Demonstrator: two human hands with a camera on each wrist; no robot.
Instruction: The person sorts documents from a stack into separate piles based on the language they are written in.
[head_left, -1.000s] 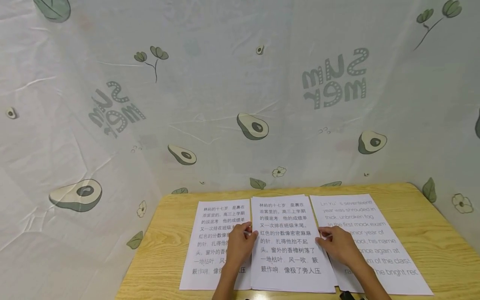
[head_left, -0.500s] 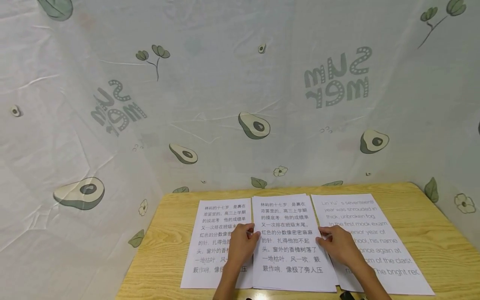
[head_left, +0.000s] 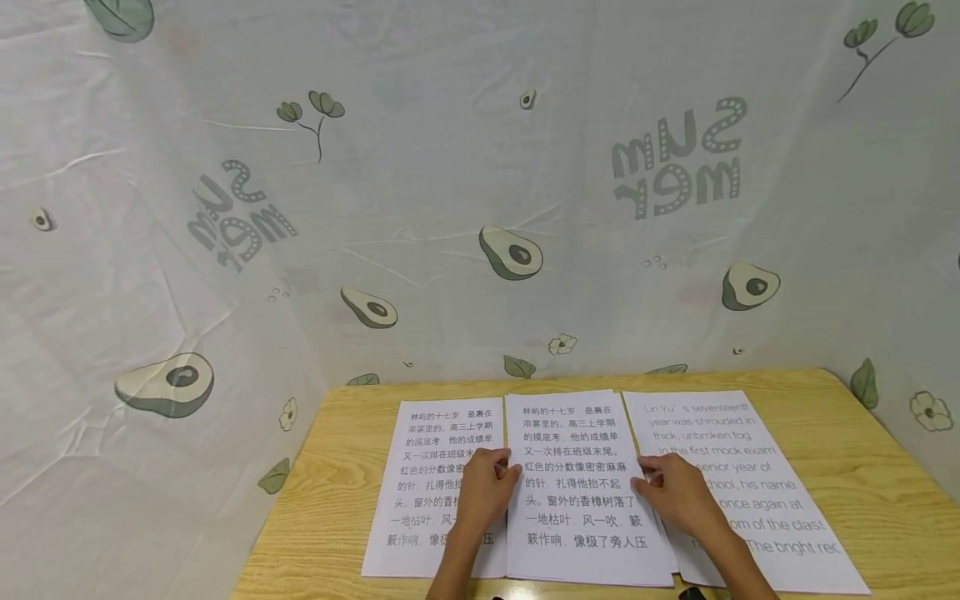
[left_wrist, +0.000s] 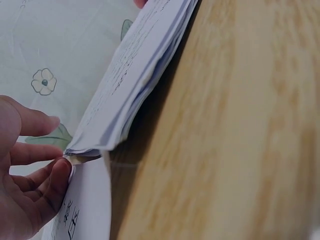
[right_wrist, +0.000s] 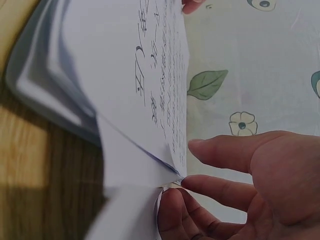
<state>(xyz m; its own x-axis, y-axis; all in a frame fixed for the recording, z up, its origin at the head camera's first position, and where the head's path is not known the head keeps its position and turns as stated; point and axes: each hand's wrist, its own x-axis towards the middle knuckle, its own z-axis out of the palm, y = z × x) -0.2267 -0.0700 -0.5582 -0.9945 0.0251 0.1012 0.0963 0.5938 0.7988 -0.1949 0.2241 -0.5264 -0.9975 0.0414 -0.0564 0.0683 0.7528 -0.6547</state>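
Observation:
A stack of white paper (head_left: 573, 565) printed with Chinese text lies in the middle of the table in the head view, between my hands. My left hand (head_left: 480, 493) holds its left edge with curled fingers, partly covering the left paper (head_left: 397, 560), also printed in Chinese. At the stack's right edge is my right hand (head_left: 681, 496), its thumb above the page and fingertips at the edge. This hand covers part of the right paper (head_left: 810, 575), which bears English text. Several layered sheets (left_wrist: 145, 80) show along the stack's near edge in the left wrist view.
The papers lie side by side on a wood-grain table (head_left: 315, 500). A pale cloth (head_left: 420, 208) with avocado and leaf prints hangs behind and to the left. Beside my right wrist, a small black object (head_left: 692, 593) shows at the bottom edge.
The head view has shifted slightly. My hands stay at the two side edges of the middle stack, and the papers keep their places.

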